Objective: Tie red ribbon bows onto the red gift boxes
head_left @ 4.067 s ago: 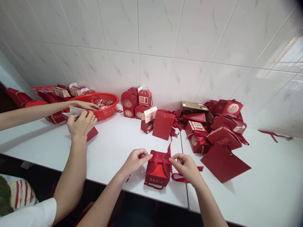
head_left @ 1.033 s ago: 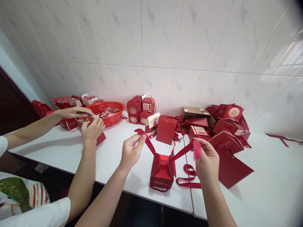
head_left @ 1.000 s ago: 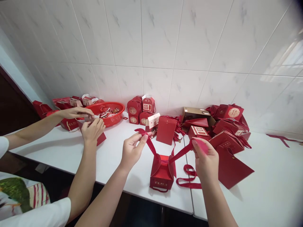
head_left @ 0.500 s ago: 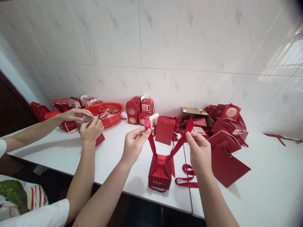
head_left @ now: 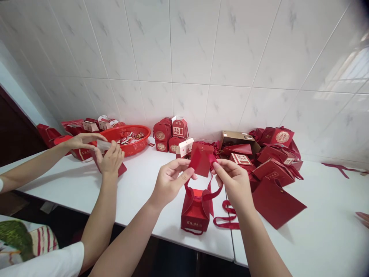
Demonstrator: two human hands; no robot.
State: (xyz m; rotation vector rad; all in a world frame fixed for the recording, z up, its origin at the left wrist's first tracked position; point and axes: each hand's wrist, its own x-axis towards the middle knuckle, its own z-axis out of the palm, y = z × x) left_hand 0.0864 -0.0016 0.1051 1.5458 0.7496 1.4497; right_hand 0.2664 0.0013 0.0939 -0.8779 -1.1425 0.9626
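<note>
A small red gift box [head_left: 196,211] stands on the white table [head_left: 144,184] near its front edge. A red ribbon [head_left: 198,159] rises from the box's top flaps. My left hand [head_left: 170,181] and my right hand [head_left: 233,181] each pinch one end of that ribbon, and the two ends meet above the box. A loose loop of red ribbon [head_left: 227,215] lies on the table just right of the box.
To my left a co-worker's hands [head_left: 108,157] hold a small wrapped item beside a red basket [head_left: 127,134] of sweets. Finished red boxes [head_left: 168,134] stand by the tiled wall. A pile of red bags and boxes [head_left: 271,161] lies at the right.
My hands had pulled the two ribbon ends up and apart; now they have come together above the box, crossing the ends. The co-worker's hands have barely shifted.
</note>
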